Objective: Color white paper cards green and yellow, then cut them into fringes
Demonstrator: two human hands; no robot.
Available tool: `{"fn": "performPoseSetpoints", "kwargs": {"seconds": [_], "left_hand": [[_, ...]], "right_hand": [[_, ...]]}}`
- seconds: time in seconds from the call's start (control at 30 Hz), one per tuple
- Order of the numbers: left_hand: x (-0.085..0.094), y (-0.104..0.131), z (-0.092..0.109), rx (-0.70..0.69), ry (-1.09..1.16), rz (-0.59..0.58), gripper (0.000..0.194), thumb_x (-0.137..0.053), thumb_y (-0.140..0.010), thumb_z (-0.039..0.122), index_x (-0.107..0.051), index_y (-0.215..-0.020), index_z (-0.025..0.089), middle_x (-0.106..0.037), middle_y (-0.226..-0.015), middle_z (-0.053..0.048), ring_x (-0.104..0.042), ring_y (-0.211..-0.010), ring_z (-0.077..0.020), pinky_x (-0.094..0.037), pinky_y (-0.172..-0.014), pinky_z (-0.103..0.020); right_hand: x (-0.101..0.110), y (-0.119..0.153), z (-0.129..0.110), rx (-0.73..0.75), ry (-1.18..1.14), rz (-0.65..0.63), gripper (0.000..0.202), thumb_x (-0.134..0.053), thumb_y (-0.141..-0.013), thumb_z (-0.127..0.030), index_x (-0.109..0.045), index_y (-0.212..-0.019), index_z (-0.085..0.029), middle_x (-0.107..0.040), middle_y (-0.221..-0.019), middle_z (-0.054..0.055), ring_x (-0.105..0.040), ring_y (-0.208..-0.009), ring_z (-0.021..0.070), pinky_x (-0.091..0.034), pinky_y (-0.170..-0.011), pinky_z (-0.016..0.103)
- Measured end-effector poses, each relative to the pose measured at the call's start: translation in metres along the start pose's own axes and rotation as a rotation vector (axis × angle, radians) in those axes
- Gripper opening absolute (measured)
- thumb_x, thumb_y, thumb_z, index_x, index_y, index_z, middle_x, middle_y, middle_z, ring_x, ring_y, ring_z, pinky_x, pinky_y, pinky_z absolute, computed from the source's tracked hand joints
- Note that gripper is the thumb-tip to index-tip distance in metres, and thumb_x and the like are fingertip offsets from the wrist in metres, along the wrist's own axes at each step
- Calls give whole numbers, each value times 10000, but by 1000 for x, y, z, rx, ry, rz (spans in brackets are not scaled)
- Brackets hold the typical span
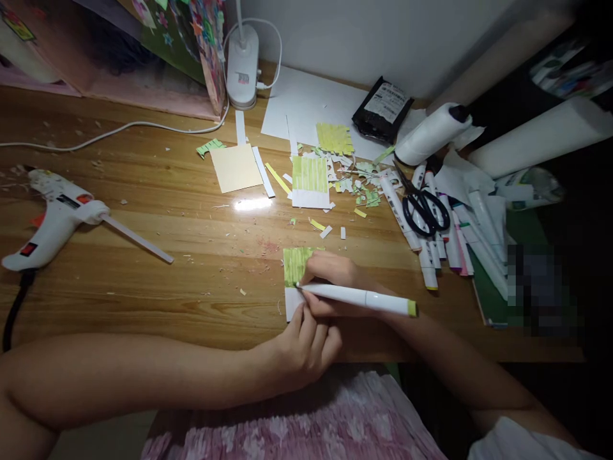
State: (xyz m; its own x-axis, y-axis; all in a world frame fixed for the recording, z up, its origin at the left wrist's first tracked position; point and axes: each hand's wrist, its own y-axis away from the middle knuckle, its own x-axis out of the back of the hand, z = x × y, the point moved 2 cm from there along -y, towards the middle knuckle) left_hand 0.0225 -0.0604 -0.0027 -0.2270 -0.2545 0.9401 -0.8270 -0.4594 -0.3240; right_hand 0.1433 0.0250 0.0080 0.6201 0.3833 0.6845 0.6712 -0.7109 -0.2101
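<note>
Smooth cylindrical marker (pixel 359 298) against streaky green-and-white paper (pixel 294 271).

The right hand (pixel 335 275) grips a white marker (pixel 357 298) with a yellow-green end, its tip on a small piece of paper (pixel 295 265) just left of the right fingers, green-streaked above and white below. The fingertips of the left hand (pixel 310 345) touch this paper's lower part, just below the right fingers. Beyond the fingers lie a green-and-white striped piece (pixel 310 182), a fringed yellow piece (pixel 334 138), a cream square (pixel 234 169) and scattered scraps (pixel 368 195). To the fingers' right, dark-handled scissors (pixel 422 197) rest on a heap of markers (pixel 428 265); well to their left lies a white glue gun (pixel 55 220).
</note>
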Motion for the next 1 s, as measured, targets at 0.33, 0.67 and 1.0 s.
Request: {"fn": "performPoseSetpoints", "kwargs": {"seconds": [0.33,0.67,1.0], "left_hand": [[0,1,-1,-10,5,4,274,-353,-892,178,-564,-1033,74,-672,-1020,-127,-653,-899,-247,-513,-804,-347],[-3,3,-1,-54,1,54,281,-363,-888,182,-567,-1029,49,-662,-1036,-165,-655,-900,-263,-489,-811,-369],[-2,1,-1,-55,-23,13,262,-343,-884,172,-541,-1017,65,-664,-1000,-163,-647,-880,-245,-473,-821,-364]], "right_hand": [[5,-2,6,-90,70,89,41,-550,-749,-139,-544,-780,-166,-542,-676,-4,-480,-632,116,-392,-590,217],[9,-6,7,-221,10,99,41,-587,-781,-169,-557,-805,-153,-594,-737,6,-534,-650,107,-395,-595,204],[11,0,2,-160,-4,-64,36,-555,-709,-155,-528,-730,-169,-564,-674,-6,-502,-600,109,-390,-572,211]]}}
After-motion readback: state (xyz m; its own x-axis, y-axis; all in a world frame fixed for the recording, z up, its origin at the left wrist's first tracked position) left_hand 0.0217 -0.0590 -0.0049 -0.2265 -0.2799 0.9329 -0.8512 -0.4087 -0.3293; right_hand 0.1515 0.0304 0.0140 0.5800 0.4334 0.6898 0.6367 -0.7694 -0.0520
